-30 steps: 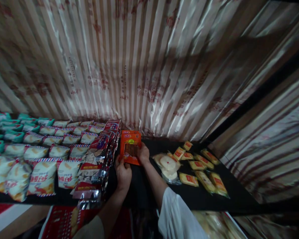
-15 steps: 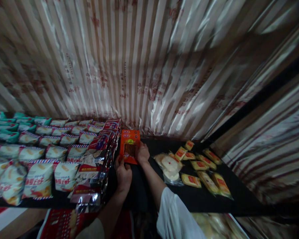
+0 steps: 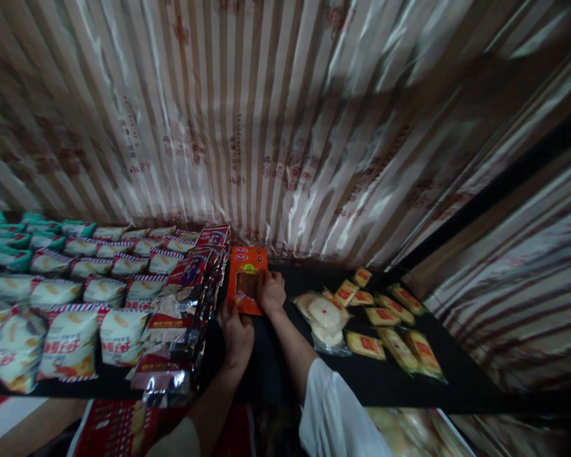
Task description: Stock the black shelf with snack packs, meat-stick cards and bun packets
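Head camera, and both hands are on the orange packet point(image 3: 244, 279)! It's at the back of the black shelf point(image 3: 280, 362), just right of the glossy red packets point(image 3: 185, 311).

How's the grip?

Narrow on both sides: left hand point(image 3: 238, 333) pinching the near left corner, right hand point(image 3: 272, 293) closed on the right edge. Whether the underside touches the shelf, I can't tell.

So where's the danger?

That left side, for me! The red row is right beside it and looks slippery; a nudge leftward could catch those edges and send it sliding. And look at that doubled logo point(image 3: 241, 254): if a second packet lies beneath, uneven pressure from the two hands could slip one off the other.

And which way does it point?

Logo end away from the hands, toward the striped sheeting point(image 3: 247, 127); window point(image 3: 246, 285) in the nearer half, printed face up. Long axis runs front to back, near end set a touch left.
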Available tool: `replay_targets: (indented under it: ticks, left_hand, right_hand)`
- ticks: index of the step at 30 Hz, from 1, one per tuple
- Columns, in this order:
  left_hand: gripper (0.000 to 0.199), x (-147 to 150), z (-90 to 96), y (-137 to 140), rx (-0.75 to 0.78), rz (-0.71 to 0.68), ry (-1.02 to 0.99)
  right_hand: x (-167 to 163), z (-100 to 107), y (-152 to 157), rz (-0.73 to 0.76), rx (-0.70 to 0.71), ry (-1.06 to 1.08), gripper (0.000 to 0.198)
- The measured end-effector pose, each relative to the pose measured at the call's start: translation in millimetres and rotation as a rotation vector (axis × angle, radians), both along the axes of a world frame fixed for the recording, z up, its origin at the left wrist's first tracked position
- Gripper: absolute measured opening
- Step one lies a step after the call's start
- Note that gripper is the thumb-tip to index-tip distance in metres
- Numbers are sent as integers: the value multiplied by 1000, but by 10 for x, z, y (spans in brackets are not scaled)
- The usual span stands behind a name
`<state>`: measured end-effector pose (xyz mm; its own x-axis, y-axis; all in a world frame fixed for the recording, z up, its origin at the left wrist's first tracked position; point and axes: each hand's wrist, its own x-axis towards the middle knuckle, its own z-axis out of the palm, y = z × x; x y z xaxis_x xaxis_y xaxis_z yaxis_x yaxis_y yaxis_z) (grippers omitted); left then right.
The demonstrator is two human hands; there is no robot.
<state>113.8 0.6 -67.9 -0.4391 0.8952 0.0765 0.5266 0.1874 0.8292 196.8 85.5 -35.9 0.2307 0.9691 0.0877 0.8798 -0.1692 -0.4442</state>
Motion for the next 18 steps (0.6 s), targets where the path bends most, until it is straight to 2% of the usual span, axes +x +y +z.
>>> replay_targets:
  ticks: [5,9,12,14,18]
  left_hand:
    - [52,41,120,-141,52,-81,47]
    - [45,36,191,-448,167,-153,45]
    - [39,-43,197,-822,296,-260,-12]
    - [37,-143,189,-1132,328,-349,-69]
    - [31,-465,114,-1769,162,-481,-163]
  right_hand:
    - [-5,10,-81,17,130,2,34]
    - [-74,66,-340,85,283,158,34]
    - [-165,105,-697,126,366,332,33]
    - [-236,120,-1015,168,393,469,32]
    - [-382,114,-1761,315,301,703,29]
